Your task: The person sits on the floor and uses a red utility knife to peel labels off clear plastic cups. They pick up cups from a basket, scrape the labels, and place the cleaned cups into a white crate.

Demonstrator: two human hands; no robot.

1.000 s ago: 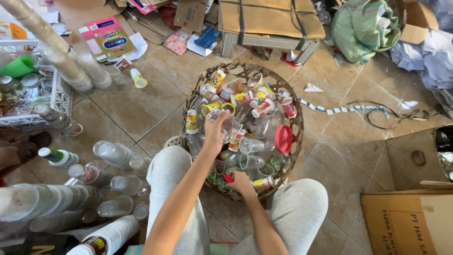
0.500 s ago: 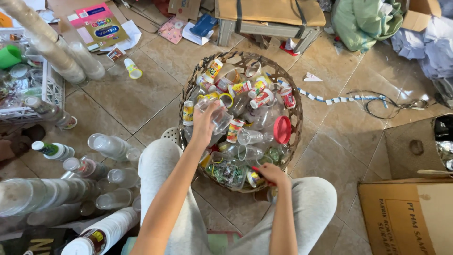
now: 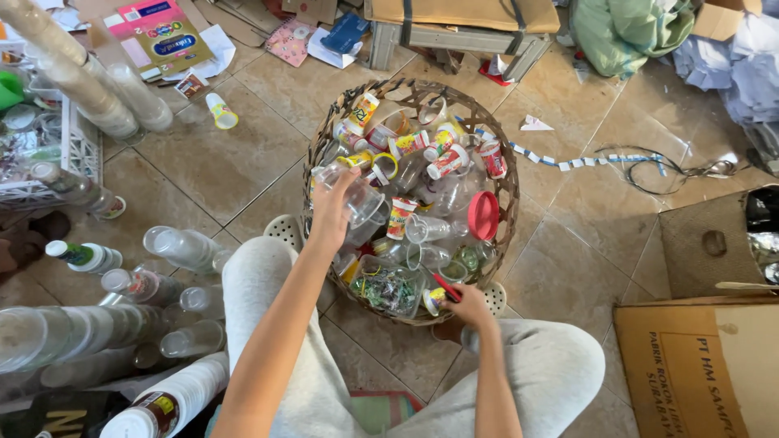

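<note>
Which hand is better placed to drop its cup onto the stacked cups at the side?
Probably the left hand: it holds a clear cup above the basket, on the side of the stacked cups.

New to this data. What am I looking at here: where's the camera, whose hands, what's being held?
There is no machine here. One camera sits on a person's head and looks down, so you see their own arms and grey-trousered knees; they seem to sit on a tiled floor.

Between the knees stands a round woven basket heaped with used plastic cups, some clear, some with printed labels, plus a red lid.

The left hand has its grip on a clear plastic cup, lifted just above the heap. The right hand rests at the basket's near rim, closed on a small red-handled tool; what kind is hard to tell.

At the left lie stacks of nested clear cups; cardboard boxes stand at the right.
</note>
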